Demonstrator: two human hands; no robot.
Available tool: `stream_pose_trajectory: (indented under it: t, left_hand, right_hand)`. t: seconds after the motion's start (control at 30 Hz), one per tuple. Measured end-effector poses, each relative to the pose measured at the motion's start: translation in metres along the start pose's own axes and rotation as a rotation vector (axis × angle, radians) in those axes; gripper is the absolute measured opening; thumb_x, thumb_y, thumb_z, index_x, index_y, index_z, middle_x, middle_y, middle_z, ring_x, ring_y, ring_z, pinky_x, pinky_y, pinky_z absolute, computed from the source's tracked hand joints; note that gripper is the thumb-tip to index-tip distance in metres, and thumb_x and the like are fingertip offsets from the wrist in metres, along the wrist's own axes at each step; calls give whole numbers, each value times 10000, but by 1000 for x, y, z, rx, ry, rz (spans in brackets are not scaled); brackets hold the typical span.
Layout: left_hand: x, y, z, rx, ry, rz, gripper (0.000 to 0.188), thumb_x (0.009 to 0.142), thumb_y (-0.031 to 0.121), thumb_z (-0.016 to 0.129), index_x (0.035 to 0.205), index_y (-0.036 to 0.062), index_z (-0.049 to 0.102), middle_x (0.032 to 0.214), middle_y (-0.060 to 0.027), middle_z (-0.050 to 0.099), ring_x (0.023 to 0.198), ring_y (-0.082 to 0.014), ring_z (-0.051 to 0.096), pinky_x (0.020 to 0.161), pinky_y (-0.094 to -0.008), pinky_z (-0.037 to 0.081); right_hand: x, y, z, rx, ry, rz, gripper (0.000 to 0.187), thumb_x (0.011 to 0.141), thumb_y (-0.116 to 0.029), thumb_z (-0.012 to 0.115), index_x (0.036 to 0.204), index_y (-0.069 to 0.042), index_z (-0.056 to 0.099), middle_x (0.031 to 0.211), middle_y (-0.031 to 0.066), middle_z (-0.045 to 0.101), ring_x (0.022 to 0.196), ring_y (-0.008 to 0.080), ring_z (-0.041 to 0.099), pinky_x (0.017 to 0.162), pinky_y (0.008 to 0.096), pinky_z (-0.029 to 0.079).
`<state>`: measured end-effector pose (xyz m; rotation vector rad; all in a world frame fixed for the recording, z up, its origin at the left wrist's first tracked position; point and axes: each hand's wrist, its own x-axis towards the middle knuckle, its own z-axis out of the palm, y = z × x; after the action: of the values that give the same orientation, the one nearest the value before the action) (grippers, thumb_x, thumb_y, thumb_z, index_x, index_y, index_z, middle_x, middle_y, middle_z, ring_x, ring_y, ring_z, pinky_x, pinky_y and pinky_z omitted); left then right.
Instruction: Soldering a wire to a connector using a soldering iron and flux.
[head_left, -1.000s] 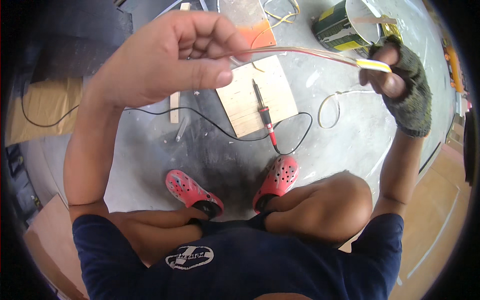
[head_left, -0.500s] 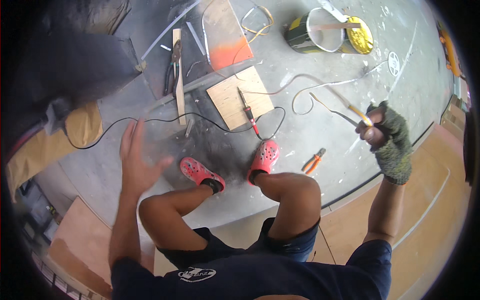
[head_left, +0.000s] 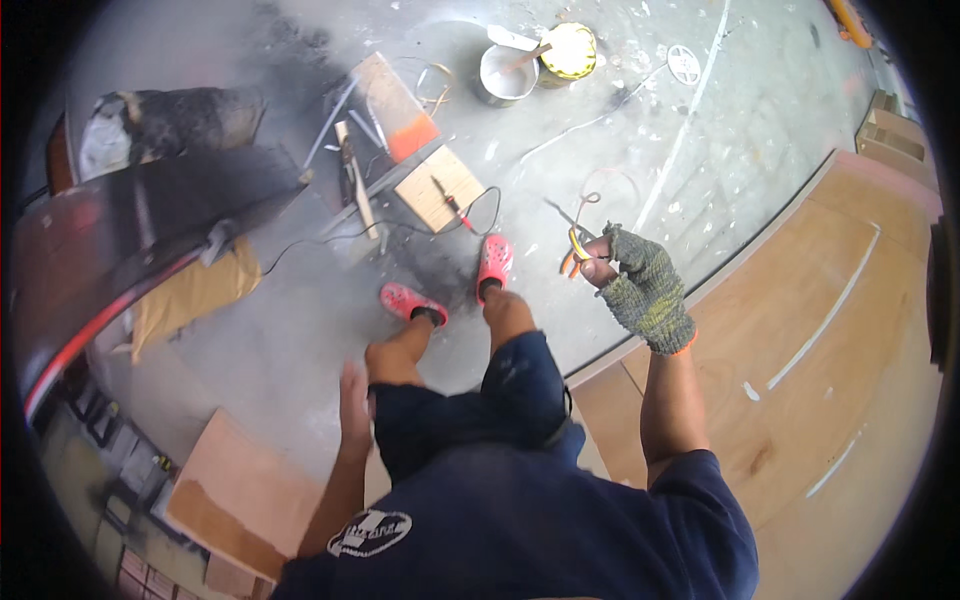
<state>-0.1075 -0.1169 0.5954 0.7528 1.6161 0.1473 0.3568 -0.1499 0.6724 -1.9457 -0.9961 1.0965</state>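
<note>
My right hand (head_left: 640,285), in a grey-green fingerless glove, pinches a looped length of yellow-and-white wire (head_left: 577,242) between thumb and fingers. A thin tail of it hangs over the floor. Partly hidden behind this hand are orange-handled pliers (head_left: 568,264). Down by my left knee, my bare left hand (head_left: 355,405) is slightly smeared, its fingers stretched out and nothing visible in them. Beyond my feet, a soldering iron (head_left: 452,204) with a red handle lies on a square plywood piece (head_left: 420,187), its black cord running left.
A wooden strip (head_left: 362,195) with dark pliers (head_left: 347,155) lies left of the plywood, near an orange-stained board (head_left: 390,100). Farther off are a pot (head_left: 495,82) and its yellow lid (head_left: 568,52). A white spool (head_left: 684,65) stands right. Large wooden panel (head_left: 790,350) on the right.
The view has risen and shifted, so the floor things look smaller. My left hand has dropped to beside my knee. My right hand has come inward, still pinching the wire.
</note>
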Motion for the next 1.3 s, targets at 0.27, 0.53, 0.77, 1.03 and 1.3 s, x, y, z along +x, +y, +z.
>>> stream_pose_trajectory:
  t: [0.27,0.53,0.77,1.03,1.3]
  left_hand:
    - [-96,279,183,784,-792,1243,543,820,119,650,1353,57,568,1411,-155,540,1332,-355,461,1134,-437,324]
    - [-117,244,197,403,-1086,635,170,974,112,627,1097,8,680,1094,-85,689,986,-143,649,873,-297,511]
    - [-132,219,209,44,-834,302,190,977,124,656,1101,-13,698,948,-36,688,818,-88,626,729,-213,497]
    - [-108,204,179,331,-779,444,161,935,76,684,1031,-47,723,885,-71,736,794,-80,660,707,-239,528]
    - [-79,227,120,388,-940,356,98,926,71,708,943,-24,693,854,-33,702,734,-61,610,655,-218,492]
  right_hand:
    - [-86,-70,-65,142,-155,-249,156,868,-183,743,924,-42,710,803,104,670,736,257,649,758,360,514]
    - [-96,-59,-88,309,-140,-185,162,875,-155,721,972,-27,699,862,110,674,824,218,653,778,357,513]
    - [-114,-52,-17,343,532,146,244,939,-216,679,1013,16,667,869,97,686,757,145,640,705,331,535]
    - [-118,-85,45,785,284,433,209,888,-166,703,992,15,709,744,31,677,700,95,617,661,277,513]
    - [-111,-108,111,552,380,367,117,885,-102,636,927,-9,693,791,42,689,744,104,622,673,294,516]
